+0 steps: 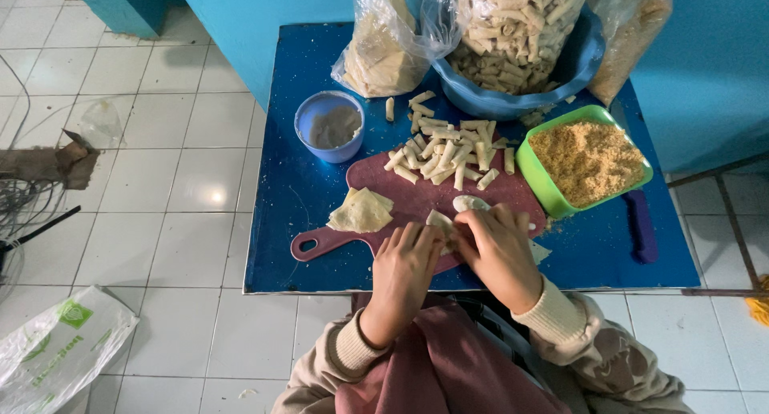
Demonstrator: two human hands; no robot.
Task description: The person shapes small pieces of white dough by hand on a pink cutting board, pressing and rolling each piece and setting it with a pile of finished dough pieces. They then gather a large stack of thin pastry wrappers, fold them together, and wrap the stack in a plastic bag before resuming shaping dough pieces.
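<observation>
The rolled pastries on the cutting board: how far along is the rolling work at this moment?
Done: a pile of rolled pastries lies on the maroon cutting board, and many more fill the bag in the blue basin. In hand: the left hand and right hand fold one wrapper. Left: a small stack of flat wrappers beside the hands.

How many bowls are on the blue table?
3: a small blue bowl at left, a big blue bowl at the back, a green bowl at right.
</observation>
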